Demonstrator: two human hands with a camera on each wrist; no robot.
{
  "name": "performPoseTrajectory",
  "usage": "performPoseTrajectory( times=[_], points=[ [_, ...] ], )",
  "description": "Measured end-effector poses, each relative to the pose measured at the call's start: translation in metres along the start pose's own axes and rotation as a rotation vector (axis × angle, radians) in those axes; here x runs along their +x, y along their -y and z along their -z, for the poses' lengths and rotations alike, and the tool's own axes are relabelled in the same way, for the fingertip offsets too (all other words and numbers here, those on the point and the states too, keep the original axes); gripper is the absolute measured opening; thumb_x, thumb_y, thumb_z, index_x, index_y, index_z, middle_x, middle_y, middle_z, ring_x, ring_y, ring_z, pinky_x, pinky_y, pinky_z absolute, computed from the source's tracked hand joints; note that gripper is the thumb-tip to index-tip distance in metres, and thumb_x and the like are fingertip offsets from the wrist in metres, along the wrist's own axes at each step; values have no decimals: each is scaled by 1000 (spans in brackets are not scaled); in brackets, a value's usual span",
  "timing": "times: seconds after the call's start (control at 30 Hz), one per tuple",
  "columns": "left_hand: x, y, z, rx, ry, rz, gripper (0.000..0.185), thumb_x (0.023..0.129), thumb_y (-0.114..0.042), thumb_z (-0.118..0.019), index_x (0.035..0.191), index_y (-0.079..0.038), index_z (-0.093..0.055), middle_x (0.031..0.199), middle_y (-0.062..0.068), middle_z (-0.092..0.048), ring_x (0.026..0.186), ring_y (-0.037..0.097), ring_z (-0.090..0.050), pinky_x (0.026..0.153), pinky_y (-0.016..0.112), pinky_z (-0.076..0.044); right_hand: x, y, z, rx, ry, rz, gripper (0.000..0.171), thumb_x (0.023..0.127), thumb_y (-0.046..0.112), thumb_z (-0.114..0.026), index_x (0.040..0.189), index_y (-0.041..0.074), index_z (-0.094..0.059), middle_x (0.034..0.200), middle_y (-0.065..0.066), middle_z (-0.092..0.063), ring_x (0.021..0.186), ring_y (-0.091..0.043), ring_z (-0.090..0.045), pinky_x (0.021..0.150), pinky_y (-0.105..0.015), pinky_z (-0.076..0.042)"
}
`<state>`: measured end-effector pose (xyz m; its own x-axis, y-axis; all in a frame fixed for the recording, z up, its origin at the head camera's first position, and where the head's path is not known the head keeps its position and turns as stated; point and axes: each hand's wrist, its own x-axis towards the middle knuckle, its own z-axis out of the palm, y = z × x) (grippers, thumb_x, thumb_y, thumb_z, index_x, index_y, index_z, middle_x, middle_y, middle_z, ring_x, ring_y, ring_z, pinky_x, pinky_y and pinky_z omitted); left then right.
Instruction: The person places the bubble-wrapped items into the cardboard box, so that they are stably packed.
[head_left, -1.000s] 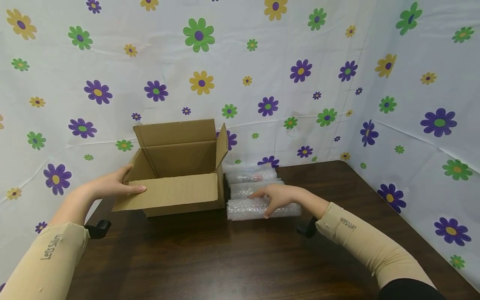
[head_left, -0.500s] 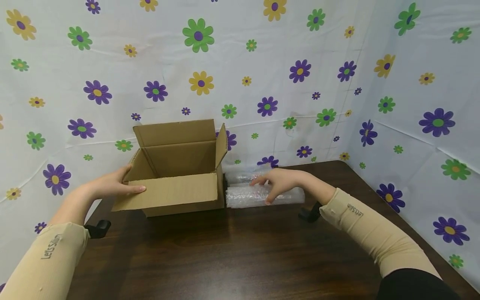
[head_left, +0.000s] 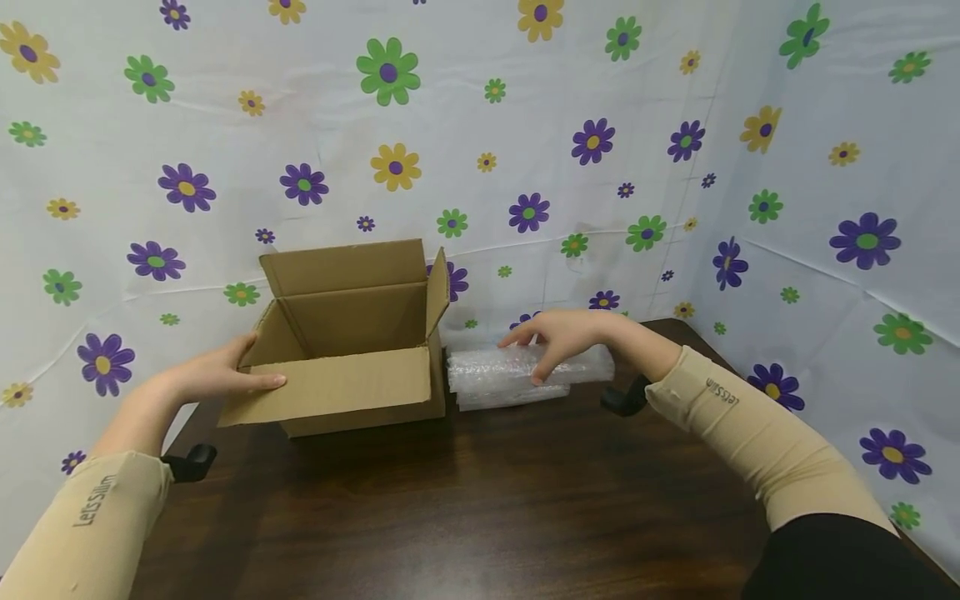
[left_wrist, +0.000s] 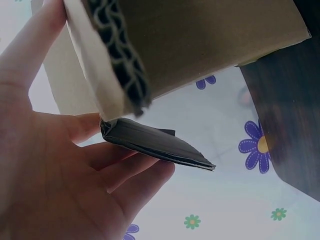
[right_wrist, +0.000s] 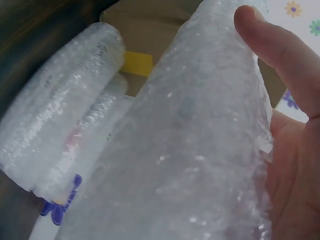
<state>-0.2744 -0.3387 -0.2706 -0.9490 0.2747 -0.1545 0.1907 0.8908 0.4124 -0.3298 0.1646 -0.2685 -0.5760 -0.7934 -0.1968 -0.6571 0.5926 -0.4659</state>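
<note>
Fingers point(head_left: 517, 337) of the right hand point(head_left: 558, 337) were curled over the top of a bubble-wrapped roll point(head_left: 525, 367), with the thumb against its near side; the roll was held clear of the table point(head_left: 480, 500), just right of the cardboard box point(head_left: 352, 350). The right wrist was bent downward, and the forearm in its beige sleeve point(head_left: 750, 433) ran back toward the lower right. From the right wrist view, the thumb point(right_wrist: 280, 50) lay along the roll point(right_wrist: 200, 150), and the other fingers were hidden behind it.

Below the held roll lay further wrapped rolls point(head_left: 513, 396) on the table; the held roll covered most of them, so their number could not be determined. Contents under the wrap were not legible.

The left hand point(head_left: 225, 371) gripped the box's left front corner: thumb along the folded-down front flap point(head_left: 330, 387), fingers on the outer left wall. From the left wrist view, the fingers point(left_wrist: 135, 175) lay together beneath a flap edge point(left_wrist: 155, 145), and the box point(left_wrist: 200, 45) filled the upper frame, out of focus. The box interior was partly hidden by its front flap. A flowered sheet point(head_left: 525, 125) covered the walls behind.
</note>
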Motion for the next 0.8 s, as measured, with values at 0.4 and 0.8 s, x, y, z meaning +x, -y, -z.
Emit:
performPoseTrajectory(
  times=[0.4,0.8],
  points=[
    [2,0,0,-30,7,-28,104,92,-41,-64,145,18,2,145,47,-6,131,64,-13,101,72,-21,-7,26,38,26,47,-4,73,80,26,-79,145,18,-47,146,-7,-46,134,-29,-41,108,-45,-36],
    [0,3,-1,-34,6,-22,106,90,-44,-64,146,17,2,146,46,-6,131,64,-13,101,72,-21,-8,70,87,-13,60,-48,73,81,31,-79,146,26,-45,146,-13,-42,127,-32,-44,97,-45,-47]
  ],
)
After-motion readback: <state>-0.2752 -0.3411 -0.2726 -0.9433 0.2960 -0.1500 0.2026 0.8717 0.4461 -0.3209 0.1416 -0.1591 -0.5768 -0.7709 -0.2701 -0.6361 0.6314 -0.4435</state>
